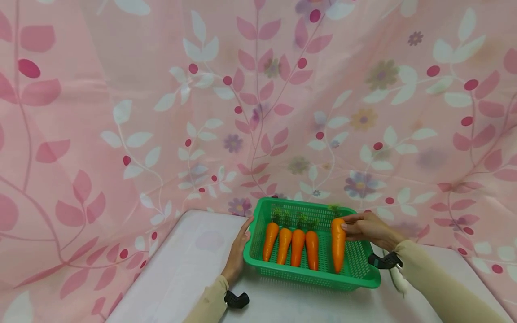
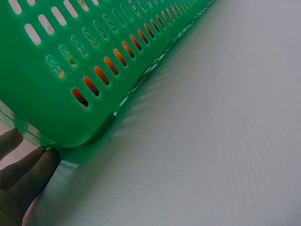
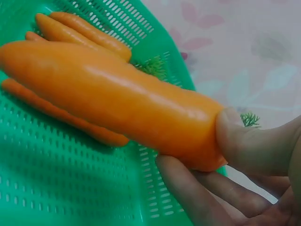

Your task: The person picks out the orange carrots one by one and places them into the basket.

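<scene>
My right hand (image 1: 365, 229) pinches an orange carrot (image 1: 338, 251) near its leafy top, thumb on one side and fingers on the other. The carrot points tip-down over the right part of a green plastic basket (image 1: 311, 274). In the right wrist view this carrot (image 3: 117, 94) fills the middle, above the others. Several more carrots (image 1: 297, 246) lie side by side in the left half of the basket, green tops toward the back. Against the basket's left side rests my left hand (image 1: 237, 251), its fingers fairly straight. Its fingertips (image 2: 49, 154) touch the basket's corner in the left wrist view.
The basket stands on a white-covered table (image 1: 194, 251). Right of it lies a long white radish (image 1: 399, 282), partly hidden by the right wrist. A pink floral curtain (image 1: 258, 112) hangs behind the table. Each wrist wears a black strap mount.
</scene>
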Available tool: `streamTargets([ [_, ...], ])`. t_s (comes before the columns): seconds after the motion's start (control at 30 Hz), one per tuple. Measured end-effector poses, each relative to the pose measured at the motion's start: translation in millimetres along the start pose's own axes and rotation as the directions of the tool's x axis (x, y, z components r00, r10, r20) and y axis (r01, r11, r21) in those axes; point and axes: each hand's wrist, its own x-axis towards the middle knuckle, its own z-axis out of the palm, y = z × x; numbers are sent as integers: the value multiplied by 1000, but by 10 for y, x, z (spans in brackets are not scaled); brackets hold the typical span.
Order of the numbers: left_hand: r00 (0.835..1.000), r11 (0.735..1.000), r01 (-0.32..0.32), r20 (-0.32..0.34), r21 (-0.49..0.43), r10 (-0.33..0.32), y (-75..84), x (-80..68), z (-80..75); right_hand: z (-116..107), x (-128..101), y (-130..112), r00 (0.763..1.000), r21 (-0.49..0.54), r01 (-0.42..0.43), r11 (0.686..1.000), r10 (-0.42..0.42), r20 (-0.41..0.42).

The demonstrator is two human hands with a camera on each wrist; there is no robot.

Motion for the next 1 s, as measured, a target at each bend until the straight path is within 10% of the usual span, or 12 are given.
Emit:
streamTargets([
  [1.0, 1000, 1000, -13, 5, 13, 13, -9, 1, 2, 319, 414, 199, 999, -82, -34, 996, 33, -16],
])
